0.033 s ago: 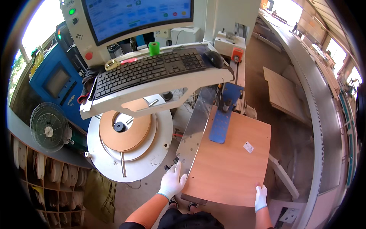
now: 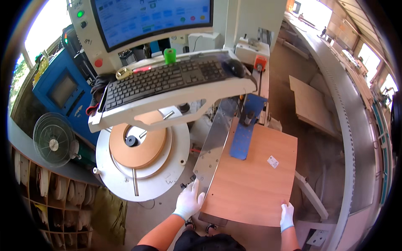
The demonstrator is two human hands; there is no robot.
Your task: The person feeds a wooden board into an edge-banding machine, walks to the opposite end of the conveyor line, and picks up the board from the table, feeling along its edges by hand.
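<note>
A flat wood-coloured panel (image 2: 251, 184) with a small white label (image 2: 273, 161) lies in front of me, its far left part under a blue perforated metal plate (image 2: 241, 140). At the panel's near right corner, my right hand (image 2: 287, 214), in a white glove, is closed on the edge with the thumb on top. My left hand (image 2: 189, 201), gloved too, rests by the near end of the metal guide plate (image 2: 209, 152). Its fingers are stretched forward and the thumb stands apart near the panel's left edge. Its undersides are hidden.
A white shelf with a black keyboard (image 2: 163, 79) and mouse (image 2: 235, 68) overhangs a round reel table (image 2: 163, 190) carrying coiled edge banding (image 2: 157, 151). Left stand a fan (image 2: 53, 144) and a compartment rack (image 2: 46, 230). A long machine bed (image 2: 335, 75) runs along the right.
</note>
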